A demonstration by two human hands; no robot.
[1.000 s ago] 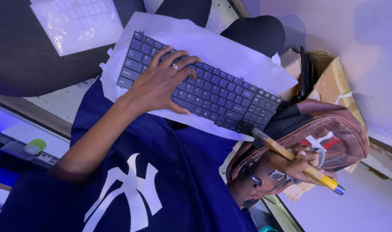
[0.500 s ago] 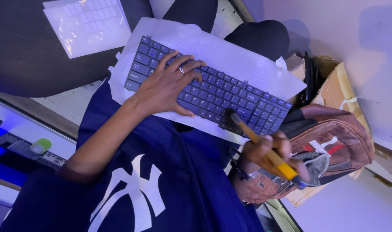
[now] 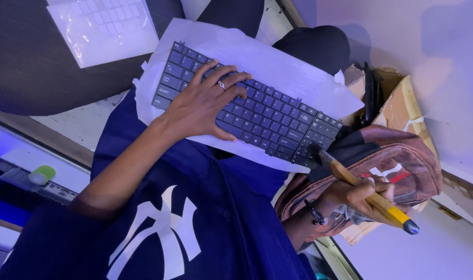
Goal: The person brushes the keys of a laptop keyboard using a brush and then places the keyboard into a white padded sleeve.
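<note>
The light is cool and a bit purple-blue, and the room is not very bright. The white paper under the keyboard is the brightest spot. A clear plastic sheet at the top shines with soft glare. The wall has a big soft shadow. Dark clothes lose their detail. The brush tip looks a little blurry. The whole view is tilted.
</note>
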